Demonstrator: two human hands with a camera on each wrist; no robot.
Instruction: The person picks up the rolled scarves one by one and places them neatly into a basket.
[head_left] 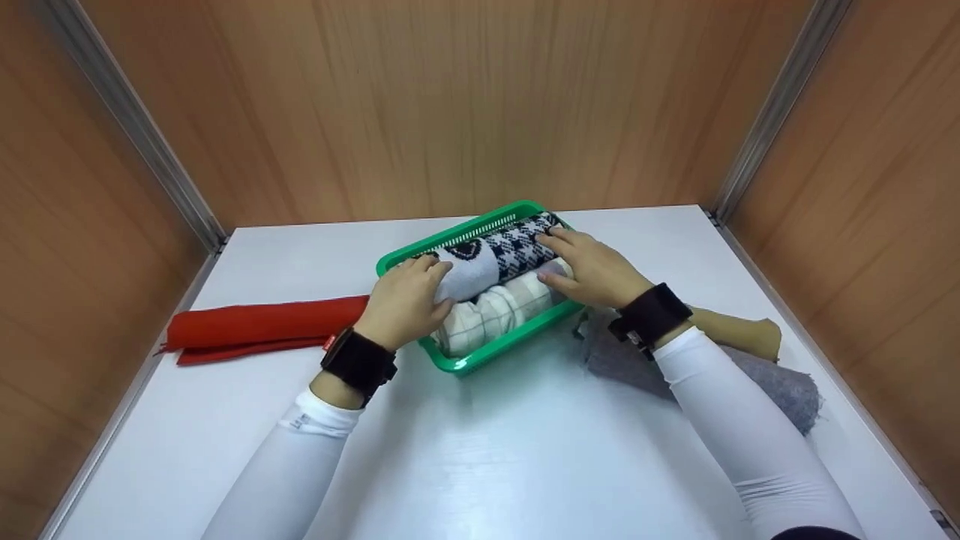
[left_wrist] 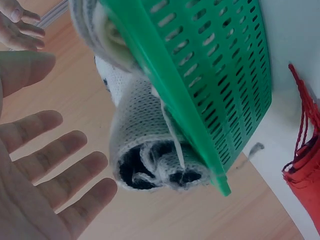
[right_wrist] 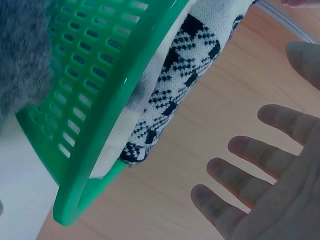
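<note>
A green slotted basket [head_left: 459,366] sits mid-table with two rolled scarves in it. The far roll [head_left: 501,255] is grey knit with a black-and-white check; the near roll [head_left: 491,313] is white with thin grid lines. My left hand [head_left: 409,296] is at the far roll's left end and my right hand [head_left: 592,266] at its right end, fingers laid over both rolls. In the left wrist view the left hand [left_wrist: 45,165] is spread flat beside the roll's end [left_wrist: 145,150] and the basket [left_wrist: 215,85]. In the right wrist view the right hand [right_wrist: 260,175] is spread with straight fingers beside the checked roll [right_wrist: 175,85] and the basket [right_wrist: 95,110].
A folded red scarf [head_left: 262,330] lies left of the basket. A fuzzy grey cloth [head_left: 780,386] and a tan cloth [head_left: 739,334] lie to the right under my right forearm. Wooden walls enclose the white table [head_left: 487,457] on three sides.
</note>
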